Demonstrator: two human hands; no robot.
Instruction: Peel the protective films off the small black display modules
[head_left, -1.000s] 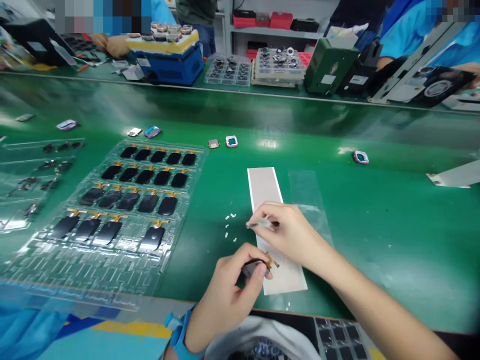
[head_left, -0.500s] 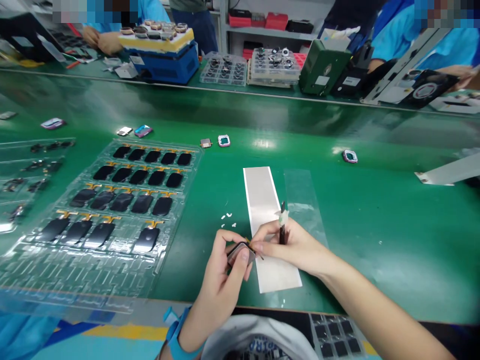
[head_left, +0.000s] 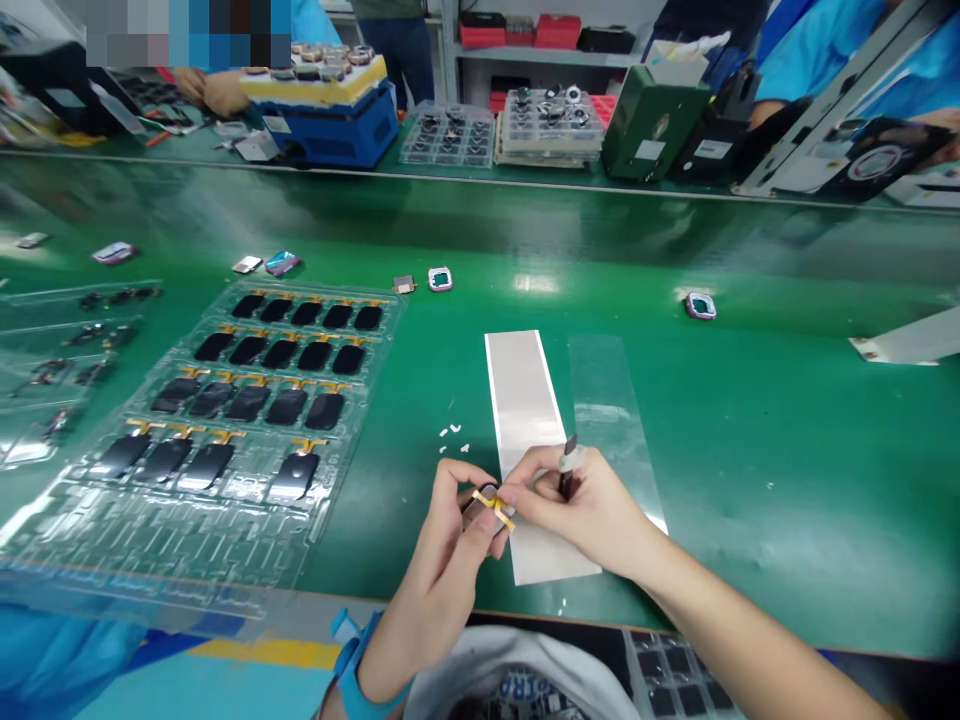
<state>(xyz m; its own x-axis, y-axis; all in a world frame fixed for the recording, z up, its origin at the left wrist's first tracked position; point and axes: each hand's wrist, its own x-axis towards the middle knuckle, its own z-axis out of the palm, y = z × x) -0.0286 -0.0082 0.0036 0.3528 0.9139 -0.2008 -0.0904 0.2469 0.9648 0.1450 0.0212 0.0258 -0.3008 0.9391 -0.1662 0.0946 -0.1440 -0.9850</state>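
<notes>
My left hand (head_left: 439,565) pinches a small dark display panel (head_left: 484,503) with a gold flex cable (head_left: 495,509) at its edge. My right hand (head_left: 581,510) grips a slim dark tool (head_left: 568,468) with a white wrap, and its fingertips touch the gold cable. Both hands sit over the near end of a long white backing strip (head_left: 517,400). A transparent film strip (head_left: 607,420) lies to the right of it, partly under my right hand. Tiny white scraps (head_left: 453,435) lie left of the strip.
A plastic blister tray (head_left: 255,390) of dark panels with gold cables lies on the green bench to the left. Small framed parts (head_left: 440,279) sit beyond it. Another person's hands (head_left: 210,92) work at the far bench, among trays and a blue box (head_left: 322,125).
My hands have drawn together over the strip. The tool now stands upright in my right hand, whose fingertips have moved onto the gold cable. The panel has turned, showing the cable.
</notes>
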